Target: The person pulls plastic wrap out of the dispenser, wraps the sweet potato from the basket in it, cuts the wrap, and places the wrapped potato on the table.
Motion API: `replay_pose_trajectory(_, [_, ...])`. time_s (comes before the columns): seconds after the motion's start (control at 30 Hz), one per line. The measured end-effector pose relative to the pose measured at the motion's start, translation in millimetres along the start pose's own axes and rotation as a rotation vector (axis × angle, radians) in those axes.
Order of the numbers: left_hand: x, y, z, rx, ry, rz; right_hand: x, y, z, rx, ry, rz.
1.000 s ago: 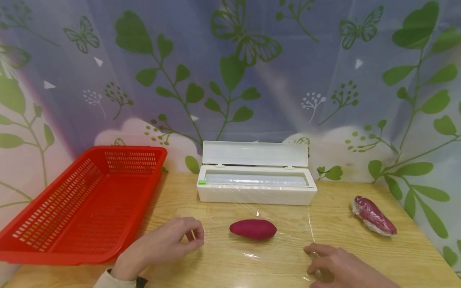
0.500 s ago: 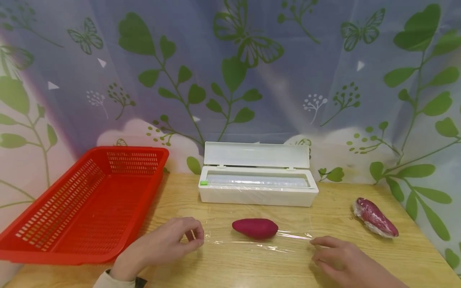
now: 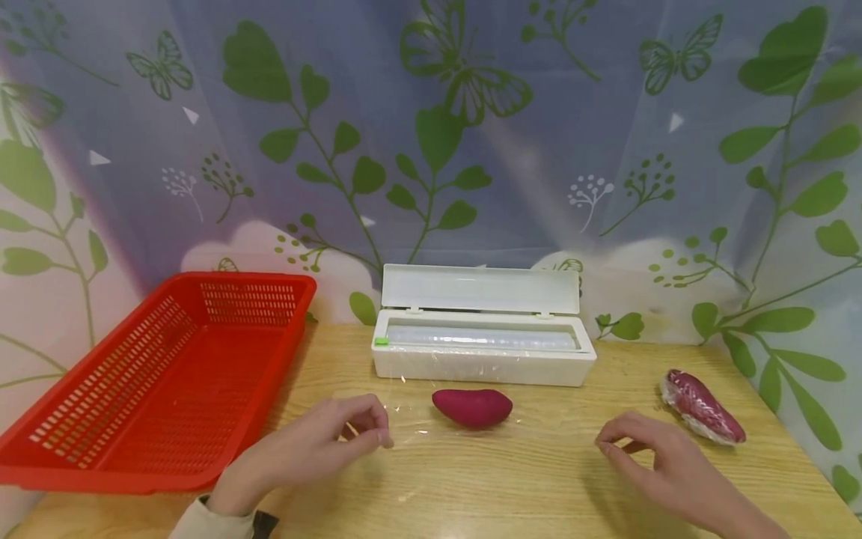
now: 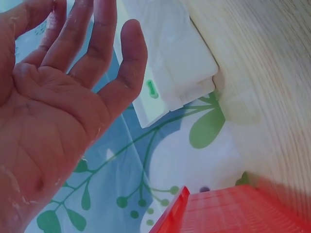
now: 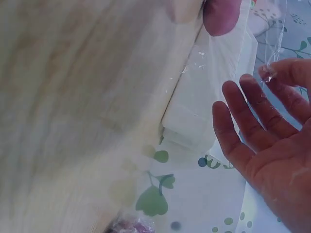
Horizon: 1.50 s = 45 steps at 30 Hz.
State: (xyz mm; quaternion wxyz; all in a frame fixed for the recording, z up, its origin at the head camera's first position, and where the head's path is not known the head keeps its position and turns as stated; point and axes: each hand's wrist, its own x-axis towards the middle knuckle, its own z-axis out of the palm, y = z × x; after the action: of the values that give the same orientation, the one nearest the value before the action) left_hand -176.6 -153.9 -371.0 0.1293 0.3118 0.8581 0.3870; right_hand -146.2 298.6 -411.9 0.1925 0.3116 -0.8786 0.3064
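Note:
An unwrapped purple-skinned sweet potato [image 3: 471,408] lies on its side in front of the white cling film box [image 3: 481,367], also at the top of the right wrist view. A clear sheet of cling film [image 3: 423,431] runs forward from the box around the sweet potato; its edges are hard to see. My left hand [image 3: 319,445], left of the sweet potato, pinches the film's near left corner between thumb and forefinger. On the other side my right hand [image 3: 663,464] pinches the right corner; the right wrist view shows crumpled film [image 5: 268,73] at its fingertips.
A red plastic basket [image 3: 286,374] stands on the left. At the far right lies a film-wrapped sweet potato [image 3: 700,408]. The box's lid [image 3: 480,290] stands up, showing the film roll [image 3: 478,337]. Behind hangs a leaf-patterned curtain [image 3: 532,150].
My right hand has risen off the table and moved right and away from me. The left hand has shifted slightly right and forward. The unwrapped sweet potato sits closer to the box.

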Motion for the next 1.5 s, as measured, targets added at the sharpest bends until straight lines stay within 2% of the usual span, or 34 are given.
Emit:
replay_pose_trajectory(0.1, [5.6, -1.5, 0.5, -0.002, 0.025, -0.026, 6.6, -0.7, 0.0, -0.015, -0.003, 0.102])
replay_pose_trajectory(0.2, [12.7, -4.3, 1.9, 0.0, 0.092, -0.05, 14.4, 0.1, 0.2, -0.041, -0.008, 0.183])
replay_pose_trajectory(0.3, [20.3, -8.4, 3.1, -0.022, 0.166, -0.065, 23.1, 1.4, 1.2, -0.056, -0.023, 0.234])
replay_pose_trajectory(0.47, [33.3, -14.7, 6.4, -0.047, 0.258, -0.134, 37.8, 5.5, 3.2, -0.055, -0.07, 0.323])
replay_pose_trajectory(0.57, [40.9, -18.0, 8.5, -0.02, 0.319, -0.171, 45.2, 9.4, 5.5, -0.058, -0.071, 0.344])
replay_pose_trajectory(0.8, [53.8, -23.8, 10.9, 0.102, 0.42, -0.191, 54.6, 19.0, 12.8, -0.124, -0.046, 0.368])
replay_pose_trajectory(1.0, [64.5, -27.7, 11.4, 0.179, 0.424, -0.281, 60.7, 26.2, 20.0, -0.163, -0.054, 0.392])
replay_pose_trajectory(1.23, [69.8, -35.8, 12.1, 0.222, 0.384, -0.328, 64.0, 30.7, 26.8, -0.148, -0.084, 0.447])
replay_pose_trajectory(1.37, [69.2, -40.1, 10.4, 0.192, 0.361, -0.36, 63.5, 31.7, 27.0, -0.151, -0.086, 0.478])
replay_pose_trajectory(1.5, [67.7, -44.7, 6.1, 0.128, 0.352, -0.379, 61.3, 33.0, 24.7, -0.138, -0.087, 0.55])
